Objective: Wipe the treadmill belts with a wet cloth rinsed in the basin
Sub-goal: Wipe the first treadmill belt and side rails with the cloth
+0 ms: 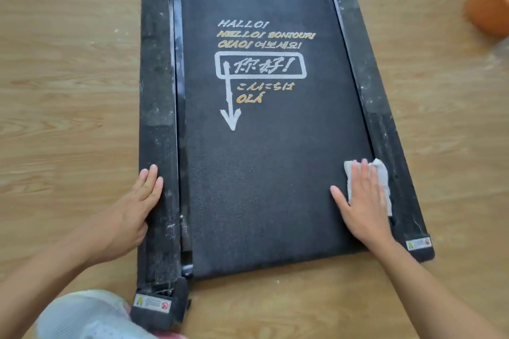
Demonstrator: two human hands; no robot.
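A black treadmill belt (264,173) printed with white and yellow greetings and a downward arrow lies flat on the floor between two dusty side rails. My right hand (360,198) presses flat on a white cloth (382,176) at the belt's right edge, near the end closest to me. The cloth shows past my fingers toward the right rail (385,129). My left hand (137,201) rests with straight fingers on the outer edge of the left rail (157,107). An orange basin (490,0) stands at the upper right, cut off by the frame.
Light wooden floor (68,69) surrounds the treadmill on all sides. My knee in pale cloth (88,316) is at the bottom left, beside the treadmill's near left corner (159,308) with its warning sticker.
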